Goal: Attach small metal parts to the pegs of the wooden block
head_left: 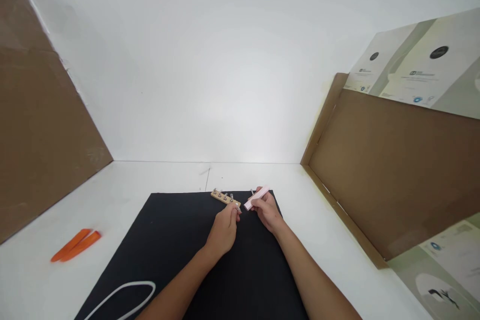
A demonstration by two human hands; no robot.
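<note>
A light wooden strip (221,197) with several small metal hooks or pegs along it lies slantwise near the back edge of the black mat. My left hand (224,227) is closed, its thumb and fingers pinching the strip's right end. Just to the right, my right hand (269,212) grips a pale pink bar (257,198), tilted with its upper end to the right. A small metal piece sticks out behind the bar; its full shape is hidden by the bar and fingers. The strip and the bar are apart, with a narrow gap between them.
Beneath both hands is a black mat (168,230) on a white table (123,185). Two orange strips (77,246) lie at the left. A white cord (131,285) loops over the mat's front left. Cardboard panels (397,160) stand at both sides, and a white wall rises behind.
</note>
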